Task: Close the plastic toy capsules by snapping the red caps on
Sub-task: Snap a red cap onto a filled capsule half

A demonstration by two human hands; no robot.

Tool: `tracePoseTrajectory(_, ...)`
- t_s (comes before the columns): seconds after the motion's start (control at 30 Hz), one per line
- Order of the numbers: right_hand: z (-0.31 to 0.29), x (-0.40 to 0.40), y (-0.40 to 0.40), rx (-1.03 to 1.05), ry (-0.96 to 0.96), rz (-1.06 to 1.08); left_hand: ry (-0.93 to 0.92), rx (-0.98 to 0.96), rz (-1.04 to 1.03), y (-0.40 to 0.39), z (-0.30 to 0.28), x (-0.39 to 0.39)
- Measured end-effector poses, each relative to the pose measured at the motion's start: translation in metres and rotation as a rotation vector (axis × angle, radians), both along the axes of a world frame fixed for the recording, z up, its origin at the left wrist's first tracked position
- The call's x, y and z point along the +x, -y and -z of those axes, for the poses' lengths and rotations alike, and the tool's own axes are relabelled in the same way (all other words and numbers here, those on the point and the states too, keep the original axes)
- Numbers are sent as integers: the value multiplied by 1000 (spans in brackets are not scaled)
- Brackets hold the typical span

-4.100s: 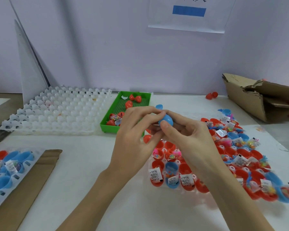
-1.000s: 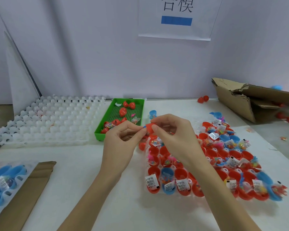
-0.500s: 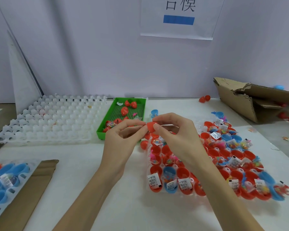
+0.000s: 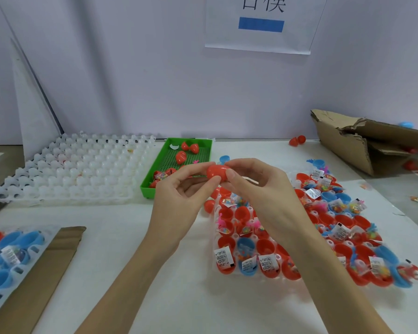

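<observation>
Both hands have lifted slightly; a whole red capsule [image 4: 217, 173] now shows between them, above the filled tray's [image 4: 263, 277] far-left edge. Left hand [image 4: 182, 201] and right hand [image 4: 263, 196] pinch its ends. Bare tabletop [image 4: 121, 232] lies leftward.

The capsule [image 4: 217, 173] is red, and the small tray [image 4: 204, 143] is bright green and holds red caps [image 4: 181, 157]. The big grid tray [image 4: 70, 174] is white, the bench [image 4: 179, 297] white, the box [image 4: 348, 143] brown, the sign [image 4: 227, 32] white with a blue bar.
</observation>
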State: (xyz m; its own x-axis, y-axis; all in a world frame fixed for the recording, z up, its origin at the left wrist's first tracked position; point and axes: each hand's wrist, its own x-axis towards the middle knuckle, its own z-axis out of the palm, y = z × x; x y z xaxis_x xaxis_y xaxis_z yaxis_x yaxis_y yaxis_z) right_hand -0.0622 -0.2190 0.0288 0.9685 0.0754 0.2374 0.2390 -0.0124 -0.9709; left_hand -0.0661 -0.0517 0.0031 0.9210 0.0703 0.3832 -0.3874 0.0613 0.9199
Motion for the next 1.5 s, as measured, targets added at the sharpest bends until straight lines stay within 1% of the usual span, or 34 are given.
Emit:
tracePoseTrajectory(0.2, -1, -3, -1, 1, 34, -40, 67, 18, 13, -7, -3, 0)
tracePoseTrajectory(0.27, 0, -4, -4, 20, 36, -38, 103, 49, -14, -6, -2, 0)
tracePoseTrajectory(0.4, -1, -6, -8, 93, 24, -40, 280, 264, -175, -2, 1, -3)
tracePoseTrajectory(0.47, -2, -7, -7, 117, 8, -65, 369, 341, -237, -3, 3, -3)
tracePoseTrajectory(0.6, 0, -8, -10, 57, 13, -75, 452, 482, -319, -6, 3, -1)
tracePoseTrajectory(0.67, 1, -8, -12, -9, 58, -59, 455, 477, -313, -6, 3, -1)
tracePoseTrajectory(0.77, 2, -8, -13, -80, 157, 2, 420, 430, -250, -8, 2, 0)
tracePoseTrajectory(0.93, 0, -8, -12, -38, 174, -1, 338, 313, -198, -7, 1, -2)
tracePoseTrajectory(1.1, 2, -9, -18, -51, 199, -3, 365, 342, -241, -4, 0, -4)
tracePoseTrajectory(1.2, 3, -13, -26, -90, 242, -5, 404, 404, -297, -4, 1, -4)
tracePoseTrajectory(1.3, 6, -14, -30, -188, 316, 88, 474, 494, -362, -3, 2, -4)
tracePoseTrajectory(1.5, 11, -13, -30, -258, 361, 170, 593, 584, -370, -1, 7, -5)
